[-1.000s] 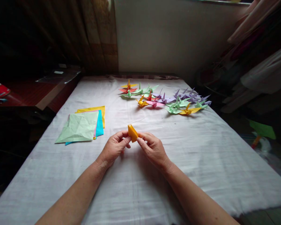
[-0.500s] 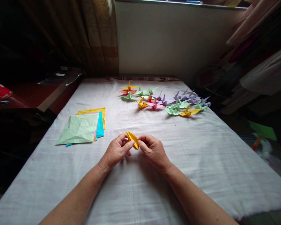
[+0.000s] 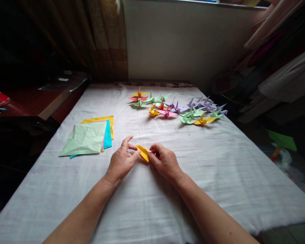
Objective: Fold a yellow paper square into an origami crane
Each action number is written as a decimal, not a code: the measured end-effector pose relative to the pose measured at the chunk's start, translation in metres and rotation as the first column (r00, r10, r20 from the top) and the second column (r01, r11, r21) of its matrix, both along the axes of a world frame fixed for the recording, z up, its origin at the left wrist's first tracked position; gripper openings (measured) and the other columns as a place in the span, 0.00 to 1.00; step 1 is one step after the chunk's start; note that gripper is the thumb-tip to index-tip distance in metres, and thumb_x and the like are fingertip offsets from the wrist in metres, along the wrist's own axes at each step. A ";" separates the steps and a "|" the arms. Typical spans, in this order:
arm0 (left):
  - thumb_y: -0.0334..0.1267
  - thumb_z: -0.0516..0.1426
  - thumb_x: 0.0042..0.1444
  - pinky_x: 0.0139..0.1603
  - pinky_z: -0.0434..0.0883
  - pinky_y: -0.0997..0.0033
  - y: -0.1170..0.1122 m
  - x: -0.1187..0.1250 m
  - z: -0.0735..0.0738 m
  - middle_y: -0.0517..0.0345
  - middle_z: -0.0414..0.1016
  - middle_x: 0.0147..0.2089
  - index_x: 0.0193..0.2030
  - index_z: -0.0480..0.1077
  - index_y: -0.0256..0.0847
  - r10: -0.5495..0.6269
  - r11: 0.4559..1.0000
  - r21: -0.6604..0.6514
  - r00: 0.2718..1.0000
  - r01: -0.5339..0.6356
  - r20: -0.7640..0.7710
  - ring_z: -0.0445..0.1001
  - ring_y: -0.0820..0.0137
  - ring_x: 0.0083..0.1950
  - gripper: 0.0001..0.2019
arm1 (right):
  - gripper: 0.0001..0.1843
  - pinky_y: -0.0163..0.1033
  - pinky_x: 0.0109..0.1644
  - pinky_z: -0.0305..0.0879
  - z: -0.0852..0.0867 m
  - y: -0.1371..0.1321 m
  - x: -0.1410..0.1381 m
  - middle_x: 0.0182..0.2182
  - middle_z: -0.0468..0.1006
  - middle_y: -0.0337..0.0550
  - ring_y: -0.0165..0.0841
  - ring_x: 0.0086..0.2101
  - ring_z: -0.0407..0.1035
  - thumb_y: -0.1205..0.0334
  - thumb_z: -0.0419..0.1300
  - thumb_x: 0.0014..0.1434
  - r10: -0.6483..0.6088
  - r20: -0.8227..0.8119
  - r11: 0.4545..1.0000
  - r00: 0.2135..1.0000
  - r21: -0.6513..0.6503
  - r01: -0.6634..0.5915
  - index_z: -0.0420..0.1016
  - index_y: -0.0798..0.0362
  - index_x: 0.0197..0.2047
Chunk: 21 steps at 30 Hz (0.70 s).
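Note:
A small folded piece of yellow-orange paper lies low over the white cloth between my two hands. My left hand pinches its left side with thumb and fingertips, the forefinger raised. On its right end my right hand has its fingers curled and pinched. Both forearms reach in from the bottom edge.
A stack of flat paper sheets, mint green on top with blue, pink and yellow under it, lies to the left. Several finished paper cranes in many colours sit at the far middle and right. A dark wooden ledge borders the left.
The folded paper has come down from a raised, upright hold to nearly flat on the cloth. Both hands have lowered with it.

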State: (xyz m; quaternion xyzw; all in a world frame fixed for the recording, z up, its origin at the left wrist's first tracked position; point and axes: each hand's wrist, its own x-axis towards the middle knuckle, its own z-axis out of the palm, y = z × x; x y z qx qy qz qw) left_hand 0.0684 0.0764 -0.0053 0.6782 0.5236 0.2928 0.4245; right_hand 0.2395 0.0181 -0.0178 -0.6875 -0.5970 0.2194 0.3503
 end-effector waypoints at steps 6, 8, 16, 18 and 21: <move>0.38 0.57 0.59 0.62 0.62 0.54 -0.001 -0.005 0.002 0.53 0.79 0.53 0.47 0.78 0.49 -0.196 0.846 0.453 0.954 0.281 -0.226 0.71 0.56 0.58 0.12 | 0.03 0.35 0.34 0.57 -0.003 0.004 0.002 0.30 0.78 0.39 0.32 0.29 0.69 0.64 0.59 0.58 0.015 0.222 1.000 0.975 0.023 -0.020 0.72 0.48 0.36; 0.38 0.57 0.60 0.65 0.57 0.49 -0.004 -0.003 0.000 0.54 0.79 0.53 0.48 0.79 0.51 -0.298 0.816 0.414 0.907 0.403 -0.296 0.68 0.54 0.62 0.12 | 0.01 0.35 0.34 0.56 -0.004 0.006 0.002 0.30 0.78 0.40 0.33 0.30 0.69 0.63 0.59 0.60 0.018 0.260 1.000 0.965 0.019 -0.023 0.72 0.49 0.36; 0.39 0.54 0.63 0.67 0.50 0.42 -0.002 0.000 -0.009 0.56 0.77 0.57 0.49 0.78 0.54 -0.319 0.847 0.295 0.867 0.442 -0.384 0.66 0.53 0.65 0.13 | 0.07 0.36 0.37 0.57 -0.002 0.003 0.003 0.31 0.77 0.42 0.34 0.34 0.69 0.61 0.59 0.63 0.054 0.339 0.995 0.939 0.061 -0.079 0.74 0.50 0.32; 0.41 0.56 0.63 0.66 0.52 0.43 -0.001 0.001 -0.009 0.57 0.79 0.54 0.46 0.79 0.53 -0.294 0.869 0.288 0.887 0.404 -0.357 0.67 0.54 0.63 0.11 | 0.08 0.36 0.38 0.58 -0.002 0.001 0.003 0.32 0.77 0.42 0.34 0.35 0.69 0.57 0.61 0.63 0.068 0.339 0.994 0.938 0.056 -0.092 0.75 0.49 0.32; 0.39 0.59 0.59 0.64 0.56 0.47 0.001 0.005 -0.010 0.58 0.82 0.49 0.39 0.80 0.50 -0.234 0.896 0.298 0.919 0.331 -0.318 0.70 0.55 0.59 0.07 | 0.09 0.37 0.39 0.57 0.000 -0.001 0.000 0.33 0.76 0.42 0.35 0.36 0.69 0.55 0.62 0.62 0.058 0.356 0.997 0.933 0.029 -0.073 0.76 0.50 0.33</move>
